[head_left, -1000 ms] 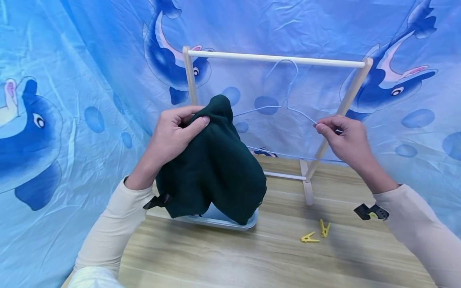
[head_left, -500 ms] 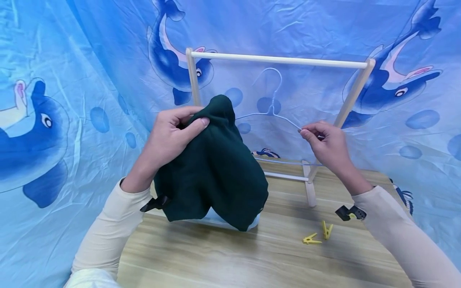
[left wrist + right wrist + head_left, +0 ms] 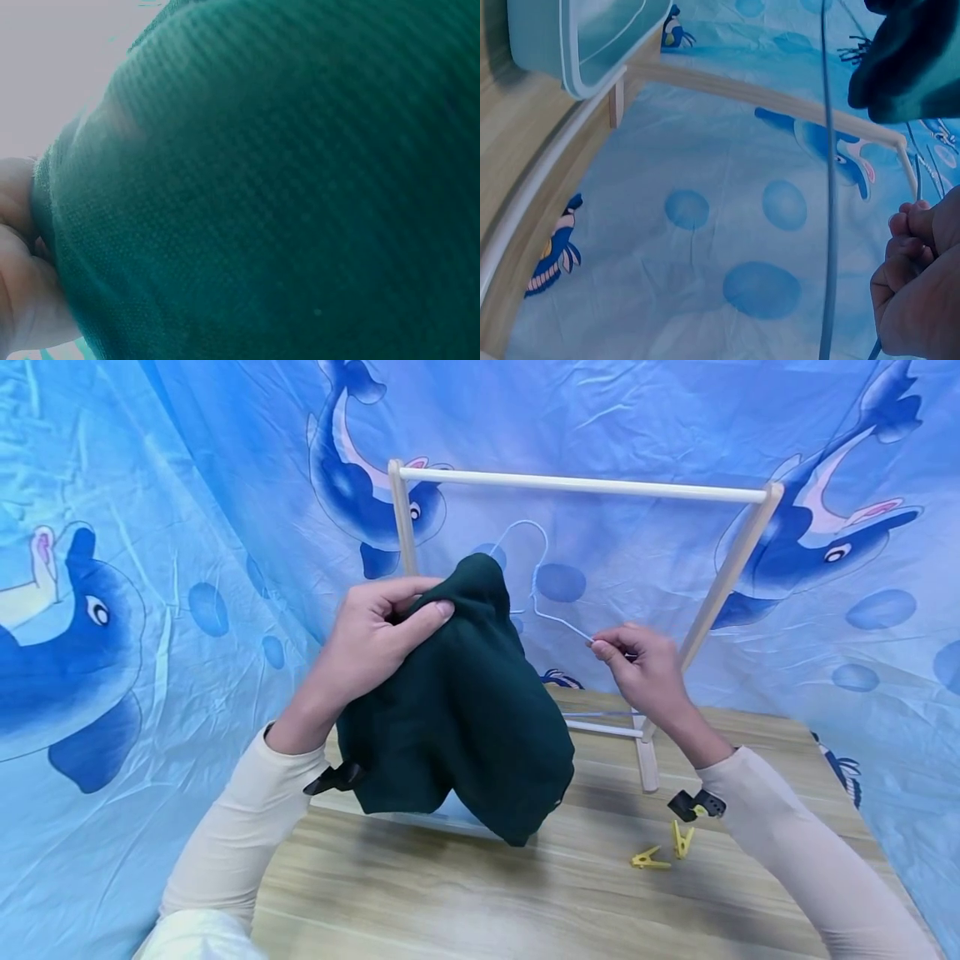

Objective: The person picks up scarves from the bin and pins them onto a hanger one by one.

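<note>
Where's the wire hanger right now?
In the head view, the wire hanger is just right of centre, partly hidden behind the dark green cloth, its right side pinched by the right hand.

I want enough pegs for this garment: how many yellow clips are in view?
2. Both lie on the table, right of the green cloth: the nearer clip and, just beyond its right end, the farther clip. The cloth may hide others.

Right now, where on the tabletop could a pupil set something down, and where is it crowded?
Bare tabletop runs in front of the tray, left of the yellow clips. A smaller patch lies behind the right sleeve, right of the rack. It is crowded over the tray, where the left hand holds the green cloth.
</note>
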Tool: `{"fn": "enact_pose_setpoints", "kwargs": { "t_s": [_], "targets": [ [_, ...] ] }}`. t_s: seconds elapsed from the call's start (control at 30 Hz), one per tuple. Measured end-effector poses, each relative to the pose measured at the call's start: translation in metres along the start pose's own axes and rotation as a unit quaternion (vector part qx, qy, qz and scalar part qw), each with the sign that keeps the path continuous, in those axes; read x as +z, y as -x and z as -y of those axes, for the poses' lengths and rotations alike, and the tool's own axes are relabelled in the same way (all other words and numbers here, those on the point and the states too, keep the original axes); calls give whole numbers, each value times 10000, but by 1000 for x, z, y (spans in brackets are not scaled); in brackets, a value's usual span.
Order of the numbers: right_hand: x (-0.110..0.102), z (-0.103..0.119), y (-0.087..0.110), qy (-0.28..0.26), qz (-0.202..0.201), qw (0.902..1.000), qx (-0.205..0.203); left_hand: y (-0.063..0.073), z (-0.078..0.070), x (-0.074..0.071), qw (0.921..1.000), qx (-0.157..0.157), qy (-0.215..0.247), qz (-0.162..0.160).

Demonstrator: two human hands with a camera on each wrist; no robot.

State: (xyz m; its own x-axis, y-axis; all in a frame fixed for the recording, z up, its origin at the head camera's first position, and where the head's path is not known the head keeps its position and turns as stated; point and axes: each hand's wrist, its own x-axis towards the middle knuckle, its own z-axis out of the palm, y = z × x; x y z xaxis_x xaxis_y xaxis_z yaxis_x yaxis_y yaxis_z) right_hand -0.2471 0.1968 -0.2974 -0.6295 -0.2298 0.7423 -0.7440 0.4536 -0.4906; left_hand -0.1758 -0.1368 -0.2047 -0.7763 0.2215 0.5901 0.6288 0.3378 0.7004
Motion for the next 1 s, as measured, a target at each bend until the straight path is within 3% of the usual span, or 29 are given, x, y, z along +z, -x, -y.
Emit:
{"fn": "enact_pose_setpoints", "kwargs": {
  "t_s": [0.47,0.8,1.0],
  "targets": [
    [17,5,4,-583,125,9981,-165,-5,16,8,9997,-14,165,159],
    [19,12,6,-825,62,9960,-324,0,19,18,9990,-92,-125,416],
    [17,17,6,-984,7,9944,-395,10,17,27,9970,-133,-617,457]
  ]
}}
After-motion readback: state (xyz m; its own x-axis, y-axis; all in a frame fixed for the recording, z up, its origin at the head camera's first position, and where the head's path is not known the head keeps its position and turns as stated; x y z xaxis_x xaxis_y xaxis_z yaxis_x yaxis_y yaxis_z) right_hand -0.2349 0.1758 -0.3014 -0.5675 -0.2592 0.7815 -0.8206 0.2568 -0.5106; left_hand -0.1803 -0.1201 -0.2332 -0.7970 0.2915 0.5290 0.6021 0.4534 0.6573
